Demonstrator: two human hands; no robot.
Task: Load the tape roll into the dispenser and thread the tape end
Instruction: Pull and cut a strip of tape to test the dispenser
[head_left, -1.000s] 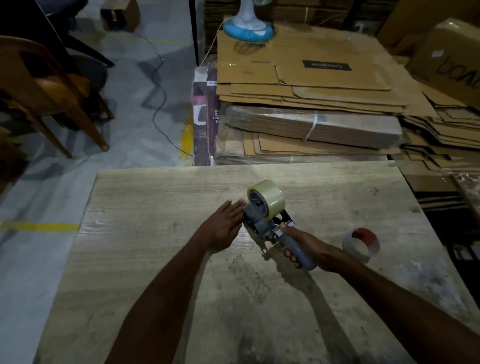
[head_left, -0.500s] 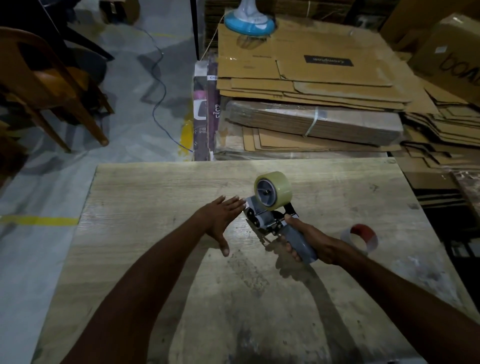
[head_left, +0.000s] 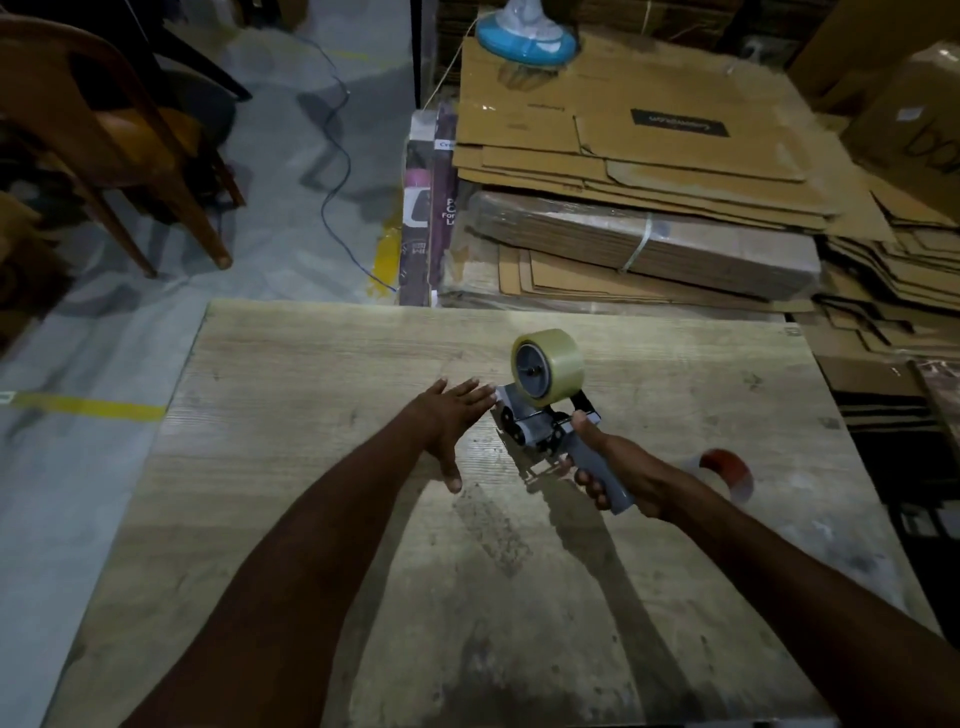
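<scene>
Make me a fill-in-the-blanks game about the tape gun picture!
1. The right hand grips the dispenser by its ____.
2. The clear tape roll sits on the ____.
3. The left hand is open and holds ____.
4. A red and white roll lies on the ____.

Answers: handle; dispenser; nothing; table

Two hands are over one table: the left hand and the right hand. There is one dispenser. Two tape rolls show: one clear roll and one red-and-white roll. One chair stands on the floor, one cable lies there, and one fan base sits on cardboard.
</scene>
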